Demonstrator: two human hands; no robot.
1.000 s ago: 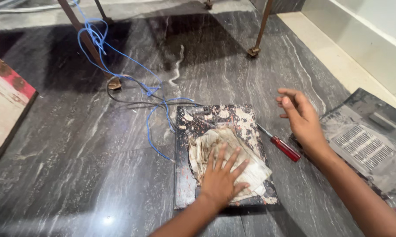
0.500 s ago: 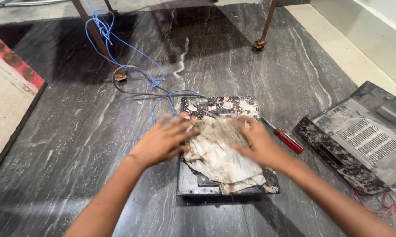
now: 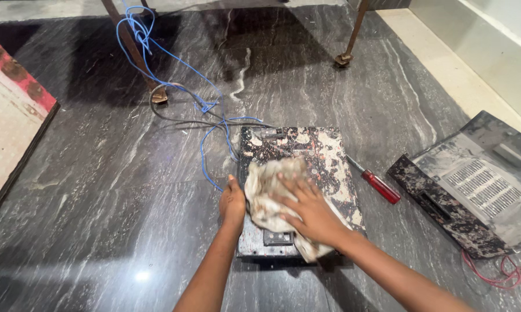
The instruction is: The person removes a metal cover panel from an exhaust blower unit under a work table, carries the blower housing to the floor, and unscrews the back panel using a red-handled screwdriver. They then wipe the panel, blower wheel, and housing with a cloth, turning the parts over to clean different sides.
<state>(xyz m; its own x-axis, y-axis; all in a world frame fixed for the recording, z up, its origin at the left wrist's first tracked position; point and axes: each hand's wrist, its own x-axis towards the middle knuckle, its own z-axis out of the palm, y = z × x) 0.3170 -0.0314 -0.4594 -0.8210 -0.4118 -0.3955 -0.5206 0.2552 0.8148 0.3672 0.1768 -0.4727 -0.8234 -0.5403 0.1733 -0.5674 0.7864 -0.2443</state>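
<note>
Red-handled screwdriver (image 3: 377,184); blue wire (image 3: 174,63); dusty grey cover panel (image 3: 474,185); red-edged board (image 3: 12,133) on the left.

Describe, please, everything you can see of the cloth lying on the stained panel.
The cloth is a crumpled, off-white rag with brownish stains, soft and creased. It lies bunched on the lower half of the dark, blotched flat panel on the grey stone floor. The right hand presses flat on it, fingers spread; the left hand rests at its left edge, against the panel's side.

Both forearms are bare, no sleeves; left hand (image 3: 232,202) and right hand (image 3: 311,209) ungloved.
</note>
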